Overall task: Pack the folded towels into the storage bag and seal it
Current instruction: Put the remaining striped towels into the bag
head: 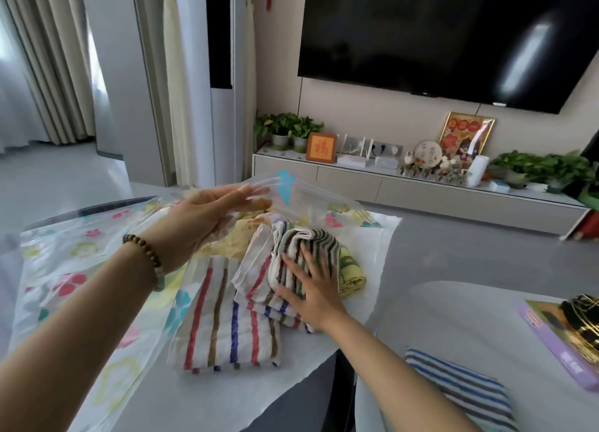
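A clear storage bag [64, 263] printed with coloured flowers lies across the grey table. My left hand [207, 217] is inside its mouth, fingers straight, lifting the upper sheet [298, 191]. My right hand [311, 285] presses flat on a folded green-and-brown striped towel [304, 246] at the bag's opening. Under it lies a red-and-blue striped towel [256, 276]. Another striped towel [223, 321] sits nearer me, partly under the plastic. A yellow towel [351, 272] lies to the right, and more yellow cloth [240, 233] shows inside the bag.
A blue-and-grey striped towel [463, 389] lies on a light seat at lower right, beside a purple box [557, 344]. Beyond the table stand a low TV cabinet [350, 178] with plants and frames, and a wall television [453, 32].
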The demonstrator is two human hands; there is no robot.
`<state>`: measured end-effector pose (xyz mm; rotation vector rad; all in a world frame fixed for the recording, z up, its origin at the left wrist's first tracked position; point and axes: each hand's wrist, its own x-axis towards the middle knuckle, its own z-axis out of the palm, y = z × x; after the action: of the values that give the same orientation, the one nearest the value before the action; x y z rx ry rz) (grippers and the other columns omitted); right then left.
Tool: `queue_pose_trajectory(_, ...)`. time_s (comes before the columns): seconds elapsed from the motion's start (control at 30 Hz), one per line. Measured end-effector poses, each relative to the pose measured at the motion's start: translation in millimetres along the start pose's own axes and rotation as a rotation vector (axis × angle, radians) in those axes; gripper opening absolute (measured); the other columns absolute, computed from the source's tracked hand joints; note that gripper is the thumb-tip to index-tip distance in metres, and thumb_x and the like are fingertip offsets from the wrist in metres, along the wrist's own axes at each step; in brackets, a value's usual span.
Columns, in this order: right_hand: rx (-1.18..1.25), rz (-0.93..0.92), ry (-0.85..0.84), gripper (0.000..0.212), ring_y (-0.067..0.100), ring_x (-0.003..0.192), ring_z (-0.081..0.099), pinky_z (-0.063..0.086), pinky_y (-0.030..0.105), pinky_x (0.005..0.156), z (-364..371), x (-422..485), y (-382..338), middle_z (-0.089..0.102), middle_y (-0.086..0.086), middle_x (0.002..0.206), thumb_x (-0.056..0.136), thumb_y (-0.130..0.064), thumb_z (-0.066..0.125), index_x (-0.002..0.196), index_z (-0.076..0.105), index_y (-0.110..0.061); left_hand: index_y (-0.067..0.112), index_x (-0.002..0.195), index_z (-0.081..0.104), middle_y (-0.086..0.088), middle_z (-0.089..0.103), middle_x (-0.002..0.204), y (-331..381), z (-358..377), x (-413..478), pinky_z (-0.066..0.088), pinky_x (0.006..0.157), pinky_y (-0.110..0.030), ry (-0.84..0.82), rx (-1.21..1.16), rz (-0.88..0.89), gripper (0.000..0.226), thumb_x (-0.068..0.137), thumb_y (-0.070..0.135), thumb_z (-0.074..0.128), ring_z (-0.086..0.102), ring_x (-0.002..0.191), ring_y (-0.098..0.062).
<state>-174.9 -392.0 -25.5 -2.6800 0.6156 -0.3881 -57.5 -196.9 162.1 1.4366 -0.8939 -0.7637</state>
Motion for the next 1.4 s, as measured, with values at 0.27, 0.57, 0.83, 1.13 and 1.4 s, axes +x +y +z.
queue_pose_trajectory(0.27, 0.006, 0.336, -0.246, 0.087, 0.032, 0.147, -0.007, 0.002, 0.060, 0.115, -21.5, 83.5, -7.1, 0.000, -0.005, 0.162, 0.070, -0.089, 0.022, 0.144, 0.022, -0.044, 0.029, 0.107, 0.069, 0.000, 0.072, 0.107, 9.9, -12.8, -6.3, 0.037, 0.067, -0.029, -0.074, 0.057, 0.027, 0.042, 0.072, 0.050, 0.058, 0.038, 0.083, -0.030)
queue_pose_trajectory(0.57, 0.027, 0.139, -0.133, 0.077, 0.025, 0.146, -0.015, -0.009, 0.051, 0.117, -23.5, 37.6, 6.8, -0.009, -0.009, 0.161, 0.078, -0.082, 0.023, 0.146, 0.004, -0.051, 0.033, 0.101, 0.071, 0.005, 0.073, 0.106, -7.1, -4.2, 2.0, 0.035, 0.044, -0.008, 0.013, -0.007, -0.010, 0.031, 0.078, 0.046, 0.055, 0.033, 0.048, -0.003)
queue_pose_trajectory(0.83, 0.357, 0.242, -0.224, 0.083, 0.002, 0.140, 0.022, 0.024, 0.025, 0.108, -97.3, -78.4, 72.1, 0.025, -0.017, 0.152, 0.066, -0.080, 0.055, 0.139, 0.029, -0.051, 0.028, 0.106, 0.068, 0.007, 0.072, 0.107, -35.6, 16.4, 0.5, 0.034, 0.042, -0.006, 0.023, -0.047, -0.078, 0.034, 0.078, 0.044, 0.055, 0.035, 0.043, -0.001)
queue_pose_trajectory(1.13, 0.151, 0.664, -0.546, 0.101, 0.019, 0.139, 0.032, 0.027, 0.033, 0.114, -113.4, -180.5, 161.1, 0.028, 0.001, 0.154, 0.070, -0.059, 0.072, 0.149, 0.022, -0.021, 0.029, 0.105, 0.068, 0.012, 0.071, 0.108, -65.0, 37.0, -8.8, 0.036, 0.045, -0.005, 0.030, -0.045, -0.153, 0.027, 0.085, 0.041, 0.053, 0.032, 0.045, -0.002)
queue_pose_trajectory(1.4, 0.043, 0.696, -0.482, 0.085, 0.018, 0.109, 0.059, 0.045, 0.030, 0.095, -102.7, -189.4, 165.6, 0.060, 0.002, 0.124, 0.056, -0.067, 0.076, 0.121, 0.053, -0.017, 0.033, 0.097, 0.068, 0.015, 0.073, 0.099, -57.6, 37.4, -14.8, 0.034, 0.045, -0.006, 0.046, -0.016, -0.138, 0.029, 0.076, 0.045, 0.054, 0.033, 0.042, -0.002)
